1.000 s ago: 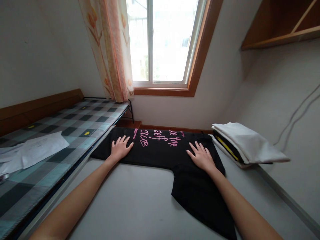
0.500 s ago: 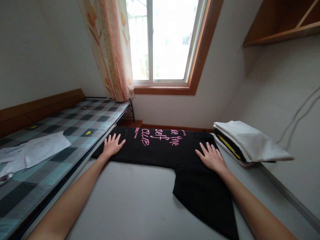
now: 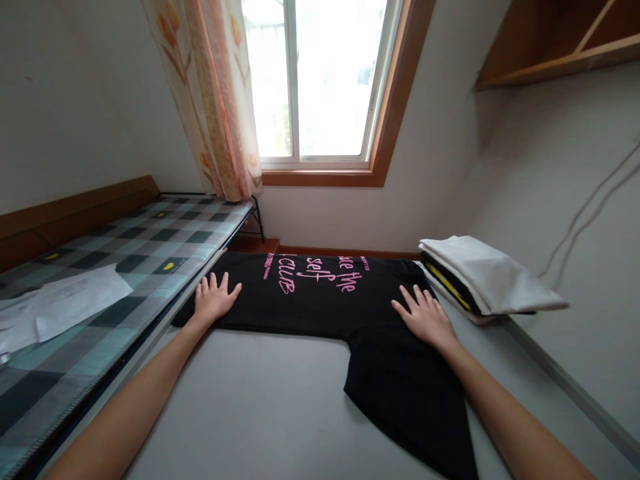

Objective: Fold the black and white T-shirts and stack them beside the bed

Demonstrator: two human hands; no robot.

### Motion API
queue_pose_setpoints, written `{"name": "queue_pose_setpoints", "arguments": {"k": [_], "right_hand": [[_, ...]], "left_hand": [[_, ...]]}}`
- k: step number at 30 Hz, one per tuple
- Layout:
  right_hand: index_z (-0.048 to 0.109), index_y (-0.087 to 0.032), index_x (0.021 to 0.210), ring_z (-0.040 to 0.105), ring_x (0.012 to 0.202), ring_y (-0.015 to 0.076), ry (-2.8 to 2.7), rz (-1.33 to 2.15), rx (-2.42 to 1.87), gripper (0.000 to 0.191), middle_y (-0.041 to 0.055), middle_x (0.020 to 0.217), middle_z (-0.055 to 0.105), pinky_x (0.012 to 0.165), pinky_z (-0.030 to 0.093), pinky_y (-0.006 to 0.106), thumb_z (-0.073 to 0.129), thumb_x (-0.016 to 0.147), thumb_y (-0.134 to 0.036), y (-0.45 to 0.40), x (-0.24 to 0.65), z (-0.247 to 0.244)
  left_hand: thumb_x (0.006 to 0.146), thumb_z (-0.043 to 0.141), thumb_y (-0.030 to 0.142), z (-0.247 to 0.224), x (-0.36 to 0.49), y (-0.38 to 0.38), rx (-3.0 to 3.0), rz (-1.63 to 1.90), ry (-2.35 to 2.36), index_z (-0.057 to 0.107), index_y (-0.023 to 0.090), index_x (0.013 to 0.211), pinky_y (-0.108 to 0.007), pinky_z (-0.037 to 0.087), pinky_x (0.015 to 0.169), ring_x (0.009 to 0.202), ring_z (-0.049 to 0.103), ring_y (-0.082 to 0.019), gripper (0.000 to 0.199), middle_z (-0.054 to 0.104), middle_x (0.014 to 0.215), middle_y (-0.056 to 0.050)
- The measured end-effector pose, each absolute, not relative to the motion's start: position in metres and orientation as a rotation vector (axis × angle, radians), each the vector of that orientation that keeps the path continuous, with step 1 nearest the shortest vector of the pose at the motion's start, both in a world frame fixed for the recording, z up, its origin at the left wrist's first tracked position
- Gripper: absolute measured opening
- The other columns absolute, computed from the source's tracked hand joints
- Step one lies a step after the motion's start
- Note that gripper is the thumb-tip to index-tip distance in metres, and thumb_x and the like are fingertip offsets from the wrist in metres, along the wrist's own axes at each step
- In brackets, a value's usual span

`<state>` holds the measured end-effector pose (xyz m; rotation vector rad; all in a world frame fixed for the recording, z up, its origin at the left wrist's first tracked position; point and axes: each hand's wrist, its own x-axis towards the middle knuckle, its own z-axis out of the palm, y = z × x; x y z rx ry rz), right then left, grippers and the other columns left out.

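Observation:
A black T-shirt [image 3: 310, 313] with pink lettering lies sideways on a pale grey table [image 3: 260, 413]. Its sleeve stretches toward me on the right, while the far side runs along the table's back edge. My left hand [image 3: 216, 298] rests flat on the shirt's left end, fingers spread. Over by the shoulder area, my right hand [image 3: 424, 315] lies palm down with its fingers apart, pressing on the cloth. Neither hand grips the fabric.
Folded clothes [image 3: 485, 277], white on top with black and yellow below, are stacked at the table's right. A checked mattress [image 3: 125, 267] with papers [image 3: 70, 300] on it stands to the left. Beyond are a curtain [image 3: 215, 100] and a window; a wooden shelf [image 3: 560, 63] hangs upper right.
My left hand has shifted slightly left and down on the shirt, and the shirt's left end extends a little farther. The right hand stays nearly in place. The view has turned slightly right.

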<state>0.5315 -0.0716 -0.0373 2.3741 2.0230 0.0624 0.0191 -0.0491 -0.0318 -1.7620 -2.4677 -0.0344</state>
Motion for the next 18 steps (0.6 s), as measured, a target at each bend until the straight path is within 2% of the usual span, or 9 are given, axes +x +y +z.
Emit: {"name": "queue_pose_setpoints", "arguments": {"k": [3,7,13,18], "right_hand": [[0.027,-0.023,0.153,0.023,0.144,0.0288,2.027,0.050,2.382,0.071,0.0086,0.158,0.025,0.116,0.020,0.042,0.023,0.093,-0.062,-0.072,0.532,-0.036],[0.032,-0.023,0.151,0.026,0.143,0.0281,2.062,0.072,2.383,0.068,0.0094,0.157,0.028,0.115,0.023,0.041,0.025,0.094,-0.058,-0.075,0.533,-0.035],[0.034,-0.022,0.150,0.027,0.143,0.0288,2.088,0.080,2.383,0.066,0.0094,0.156,0.031,0.114,0.024,0.042,0.027,0.094,-0.057,-0.077,0.535,-0.036],[0.036,-0.021,0.149,0.028,0.142,0.0299,2.113,0.096,2.377,0.066,0.0103,0.156,0.031,0.114,0.025,0.042,0.028,0.094,-0.056,-0.076,0.536,-0.038]], "left_hand": [[0.092,0.029,0.059,-0.032,0.018,-0.052,-1.780,-0.091,-2.422,0.040,0.014,0.147,-0.050,0.026,0.112,0.141,0.029,-0.038,0.071,0.036,0.152,-0.018],[0.095,0.033,0.048,-0.032,0.024,-0.053,-1.991,-0.219,-2.163,0.049,0.020,0.141,-0.044,0.026,0.115,0.142,0.029,-0.031,0.057,0.038,0.152,-0.009],[0.095,0.033,0.053,-0.032,0.038,-0.053,-2.183,-0.181,-2.191,0.042,0.024,0.145,-0.050,0.022,0.115,0.143,0.026,-0.032,0.058,0.033,0.155,-0.009],[0.096,0.033,0.052,-0.033,0.038,-0.054,-2.177,-0.171,-2.180,0.040,0.025,0.146,-0.049,0.022,0.115,0.144,0.025,-0.032,0.058,0.033,0.155,-0.008]]}}
